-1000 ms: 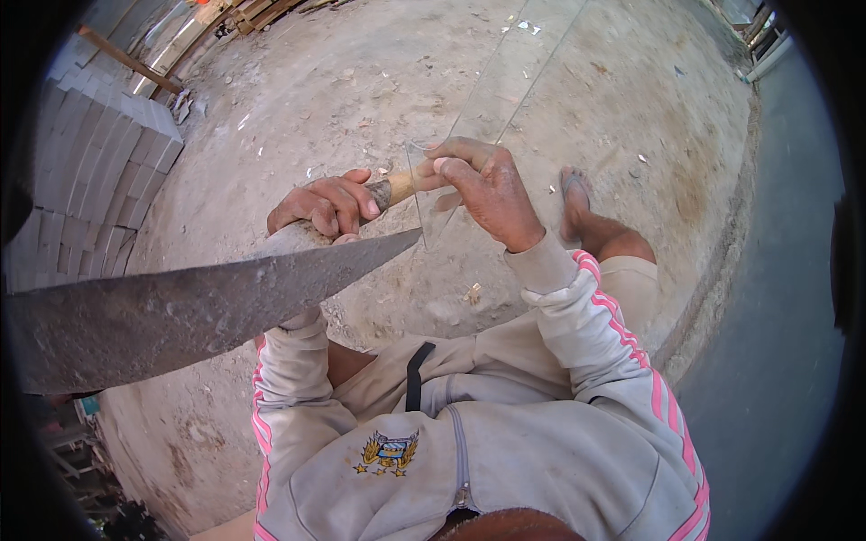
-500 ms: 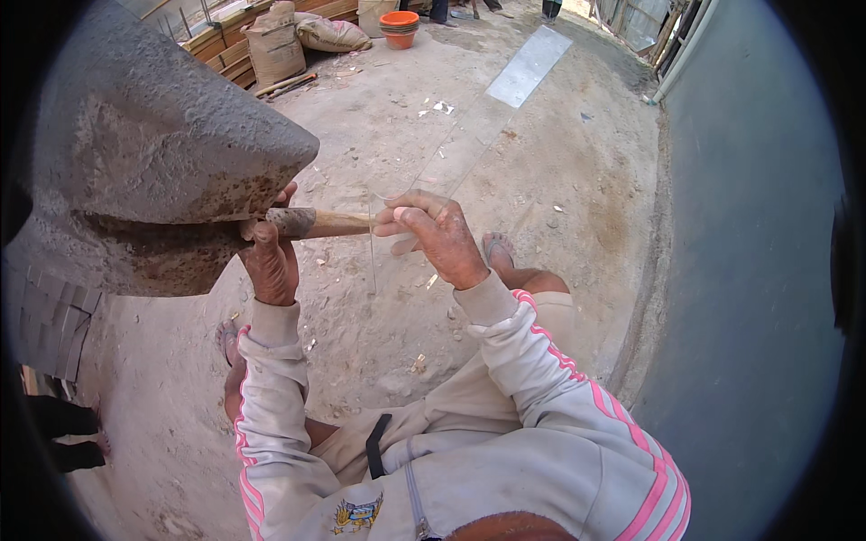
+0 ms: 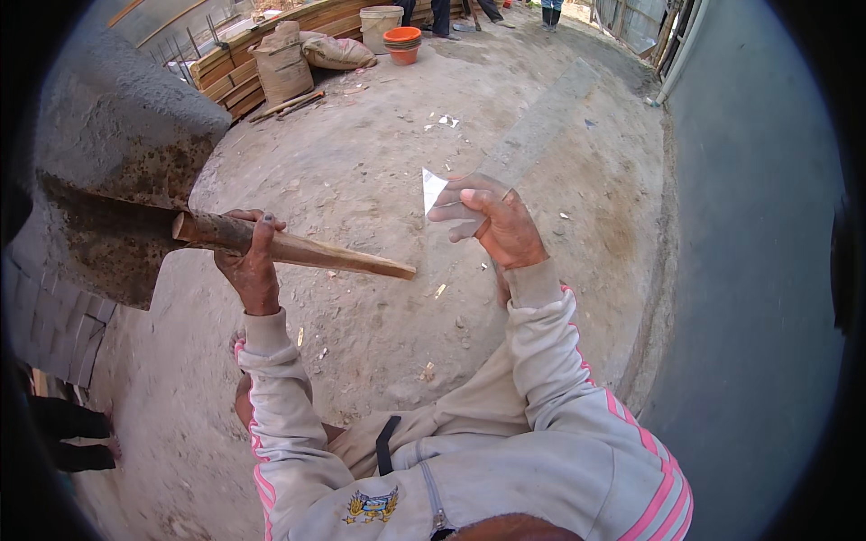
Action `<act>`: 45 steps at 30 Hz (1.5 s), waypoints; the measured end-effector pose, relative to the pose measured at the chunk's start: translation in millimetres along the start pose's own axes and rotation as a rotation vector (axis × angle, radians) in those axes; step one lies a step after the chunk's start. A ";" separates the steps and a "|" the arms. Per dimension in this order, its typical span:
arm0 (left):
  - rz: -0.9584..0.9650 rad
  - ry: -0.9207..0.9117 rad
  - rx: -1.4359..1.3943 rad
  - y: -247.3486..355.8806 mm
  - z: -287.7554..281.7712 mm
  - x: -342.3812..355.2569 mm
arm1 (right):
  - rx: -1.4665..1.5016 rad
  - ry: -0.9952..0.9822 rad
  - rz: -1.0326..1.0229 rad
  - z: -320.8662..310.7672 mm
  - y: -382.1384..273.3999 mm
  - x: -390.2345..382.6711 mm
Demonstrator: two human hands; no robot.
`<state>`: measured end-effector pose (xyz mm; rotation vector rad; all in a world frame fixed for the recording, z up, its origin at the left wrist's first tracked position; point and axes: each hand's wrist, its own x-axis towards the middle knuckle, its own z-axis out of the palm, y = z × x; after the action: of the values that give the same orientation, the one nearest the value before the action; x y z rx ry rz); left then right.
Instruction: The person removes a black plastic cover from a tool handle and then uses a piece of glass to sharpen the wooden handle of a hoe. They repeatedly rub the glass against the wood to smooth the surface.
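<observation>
My left hand [image 3: 248,270] is wrapped around the wooden handle [image 3: 347,259] of a shovel, close to the blade. The grey, rust-stained shovel blade [image 3: 126,216] fills the left side. A round end of the handle shows in front of the blade; how the two join is hidden. The handle's pale, tapered end points right, below my right hand. My right hand [image 3: 501,221] pinches a long, clear strip of glass [image 3: 541,113], held apart from the handle. One corner of the glass shines white beside my fingers, and its far part stretches up to the right.
Along the right runs a grey wall [image 3: 749,270]. Stacked orange buckets [image 3: 402,45], a pale bucket [image 3: 381,27], sacks [image 3: 284,68] and timber planks [image 3: 230,81] stand at the back. Other people's legs show at the back and lower left [image 3: 77,433]. Grey blocks [image 3: 54,316] lie at left.
The shovel blade has shifted left and tilted, bringing the handle's round end into view. My right hand has moved right, away from the handle, and the glass has turned with it.
</observation>
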<state>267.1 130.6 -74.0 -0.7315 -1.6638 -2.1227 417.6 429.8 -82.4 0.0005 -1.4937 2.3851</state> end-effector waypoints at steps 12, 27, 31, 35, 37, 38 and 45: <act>-0.109 -0.015 0.172 63.6 -39.9 2.7 | -0.076 -0.052 -0.072 9.6 -14.5 -4.2; -0.237 -0.334 -0.286 33.2 -66.8 8.4 | -0.030 -0.048 -0.154 0.0 -23.6 -3.1; -0.238 -0.316 -0.279 33.9 -68.2 8.3 | -0.329 0.165 -0.178 7.7 -19.9 -2.4; -0.247 -0.290 -0.286 26.6 -74.0 9.5 | -0.465 0.248 -0.153 3.8 -18.8 -4.2; -0.244 -0.278 -0.276 26.0 -75.4 10.1 | -0.486 0.260 -0.162 5.2 -18.7 -5.1; -0.243 -0.272 -0.269 26.6 -76.2 10.4 | -0.479 0.265 -0.172 3.7 -18.2 -5.4; -0.234 -0.274 -0.263 23.5 -73.6 10.3 | -0.435 0.248 -0.214 -8.7 -13.6 -0.6</act>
<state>258.5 53.9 -62.6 -0.9864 -1.6923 -2.5371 423.3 442.7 -74.5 -0.2163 -1.7538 1.7850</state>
